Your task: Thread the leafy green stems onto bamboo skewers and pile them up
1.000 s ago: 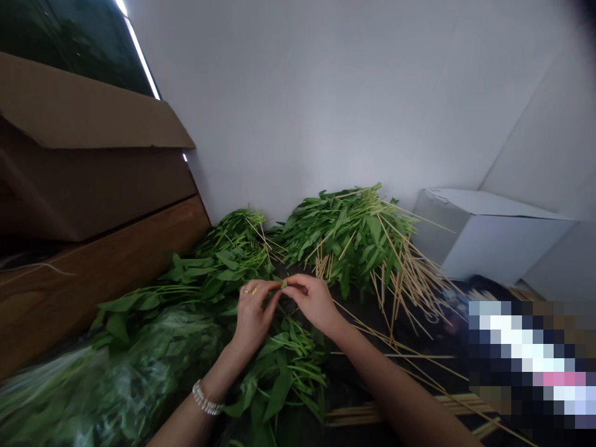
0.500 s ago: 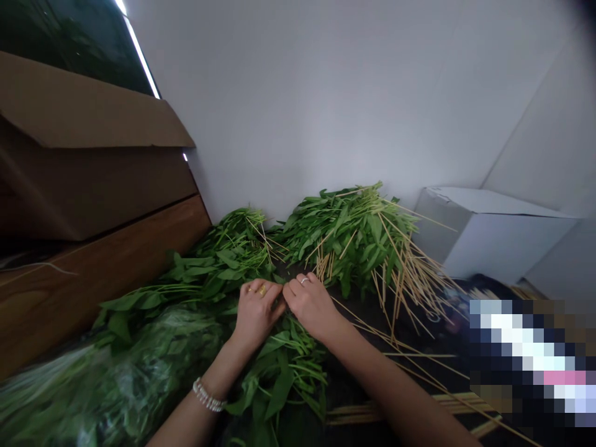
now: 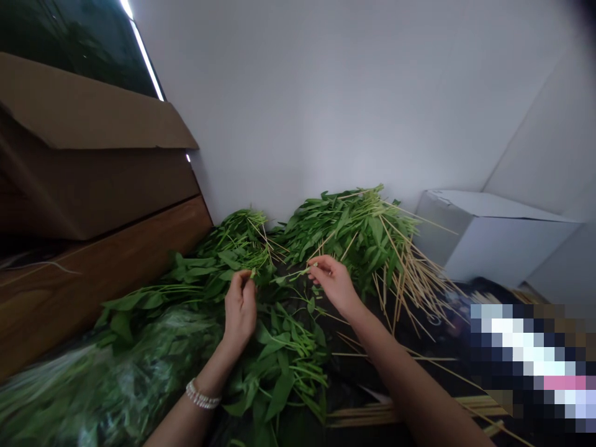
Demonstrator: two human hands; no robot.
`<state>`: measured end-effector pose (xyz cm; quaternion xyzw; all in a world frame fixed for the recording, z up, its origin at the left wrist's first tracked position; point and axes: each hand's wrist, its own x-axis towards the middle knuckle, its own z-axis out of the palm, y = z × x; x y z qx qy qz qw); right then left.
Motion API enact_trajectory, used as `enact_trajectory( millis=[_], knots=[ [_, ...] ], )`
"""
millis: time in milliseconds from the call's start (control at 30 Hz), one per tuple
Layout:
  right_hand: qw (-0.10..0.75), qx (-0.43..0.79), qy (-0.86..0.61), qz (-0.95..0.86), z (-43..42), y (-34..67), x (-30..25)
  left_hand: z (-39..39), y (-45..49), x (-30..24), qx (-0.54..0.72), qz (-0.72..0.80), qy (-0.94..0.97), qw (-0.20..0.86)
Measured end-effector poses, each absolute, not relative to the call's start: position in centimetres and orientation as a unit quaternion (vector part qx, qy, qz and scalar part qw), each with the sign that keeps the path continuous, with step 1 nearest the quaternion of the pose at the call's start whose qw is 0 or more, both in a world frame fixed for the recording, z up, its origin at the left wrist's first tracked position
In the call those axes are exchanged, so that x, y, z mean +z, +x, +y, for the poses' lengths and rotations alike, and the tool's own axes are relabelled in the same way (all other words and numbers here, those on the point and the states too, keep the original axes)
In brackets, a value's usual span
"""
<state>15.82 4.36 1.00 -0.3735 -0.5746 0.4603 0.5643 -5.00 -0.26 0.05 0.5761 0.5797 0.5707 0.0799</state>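
Observation:
My left hand (image 3: 240, 304) is closed in a pinch on a short piece of green stem (image 3: 252, 272) above a loose pile of leafy greens (image 3: 284, 354). My right hand (image 3: 334, 280) is apart from it, to the right, pinching a thin leafy sprig (image 3: 292, 275) that stretches leftward between the hands. A pearl bracelet (image 3: 201, 397) circles my left wrist. Behind my right hand lies a heap of greens mixed with pale bare stalks (image 3: 400, 267). Another heap of greens (image 3: 233, 245) sits behind my left hand.
A brown cardboard box (image 3: 88, 161) rests on a wooden ledge (image 3: 93, 279) at left. Bagged greens (image 3: 107, 372) lie at the lower left. A white box (image 3: 493, 236) stands at the right against the white wall. Bundled pale sticks (image 3: 363, 413) lie near the bottom.
My hands were together, pinching one stem between them. They have pulled apart: the right hand moved up and right with a sprig, the left kept a short piece.

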Motion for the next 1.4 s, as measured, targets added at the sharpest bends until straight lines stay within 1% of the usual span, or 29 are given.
enact_trajectory(
  millis=[100, 167, 300, 467, 533, 567, 667, 733, 800, 900, 1000, 1100, 1133, 1200, 1300, 1400],
  knots=[
    [0.561, 0.471, -0.358, -0.578, 4.2, 15.3, 0.7, -0.4, -4.8, 0.1, 0.576, 0.570, 0.575, 0.115],
    [0.557, 0.458, -0.357, -0.593, 4.1, 15.0, 0.4, -0.5, -4.6, 0.2, 0.568, 0.560, 0.593, 0.113],
    [0.556, 0.373, -0.383, -0.636, 3.7, 14.2, -0.3, -0.7, -4.2, 0.2, 0.515, 0.528, 0.675, 0.037],
    [0.504, 0.321, -0.393, -0.699, 2.3, 13.1, -0.4, -0.6, -4.1, -0.4, 0.374, 0.468, 0.797, -0.077],
    [0.470, 0.261, -0.397, -0.744, 1.7, 13.0, -0.2, -0.5, -4.2, -0.7, 0.335, 0.466, 0.812, -0.107],
    [0.445, 0.207, -0.399, -0.774, 1.4, 12.9, 0.0, -0.5, -4.3, -0.8, 0.323, 0.466, 0.815, -0.117],
    [0.330, -0.003, -0.398, -0.856, 0.7, 12.9, 0.4, -0.4, -4.3, -1.0, 0.304, 0.466, 0.821, -0.127],
    [0.253, -0.108, -0.396, -0.876, 0.4, 12.8, 0.5, -0.4, -4.2, -0.9, 0.293, 0.471, 0.822, -0.126],
    [0.208, -0.159, -0.394, -0.881, 0.2, 12.6, 0.5, -0.4, -4.0, -0.9, 0.282, 0.473, 0.825, -0.128],
    [0.184, -0.175, -0.395, -0.883, 0.1, 12.5, 0.4, -0.4, -3.8, -1.0, 0.269, 0.468, 0.830, -0.139],
    [0.181, -0.144, -0.406, -0.884, -0.1, 12.7, 0.4, -0.4, -3.6, -1.1, 0.269, 0.460, 0.835, -0.136],
    [0.216, -0.035, -0.426, -0.878, -0.1, 12.8, 0.4, -0.5, -3.6, -1.0, 0.280, 0.451, 0.839, -0.117],
    [0.243, 0.024, -0.432, -0.868, 0.0, 12.7, 0.4, -0.5, -3.6, -0.9, 0.285, 0.449, 0.840, -0.111],
    [0.313, 0.198, -0.434, -0.822, 0.4, 12.6, 0.3, -0.6, -3.5, -0.7, 0.292, 0.447, 0.839, -0.099],
    [0.378, 0.433, -0.401, -0.713, 1.3, 12.8, 0.3, -0.7, -3.5, -0.5, 0.301, 0.448, 0.838, -0.074],
    [0.437, 0.592, -0.345, -0.582, 2.2, 13.7, 0.7, -0.7, -3.6, -0.2, 0.337, 0.454, 0.824, -0.037]
  ],
)
